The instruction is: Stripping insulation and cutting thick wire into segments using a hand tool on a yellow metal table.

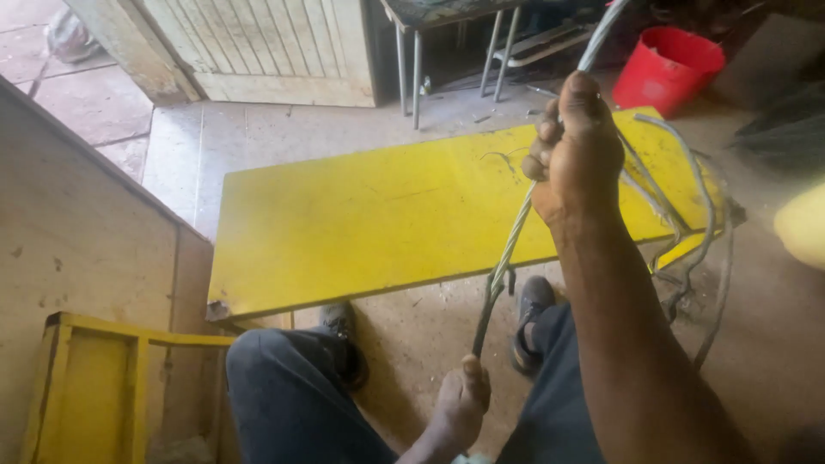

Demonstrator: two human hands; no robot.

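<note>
we saw the twisted grey cable (pixel 512 236) run steeply from lower left to upper right above the yellow board (pixel 378 223). the right hand (pixel 574 150) was fisted around its upper part; the left hand (pixel 460 404) pinched its lower end shut.

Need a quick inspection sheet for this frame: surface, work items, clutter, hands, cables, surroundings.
Surface: yellow board lying flat and low over a dusty concrete floor; its top is bare apart from a few thin wire scraps near the far edge.
Job's things: twisted grey cable stretched taut between both hands.
Clutter: loose bent wire strands heaped at the board's right end.
Grippers: right hand fisted on the cable, raised; left hand gripping its lower end between the knees.
Cables: the cable runs on up past the right hand, out of frame.
Surroundings: red bucket, wooden door, metal table legs, yellow wooden frame.
</note>
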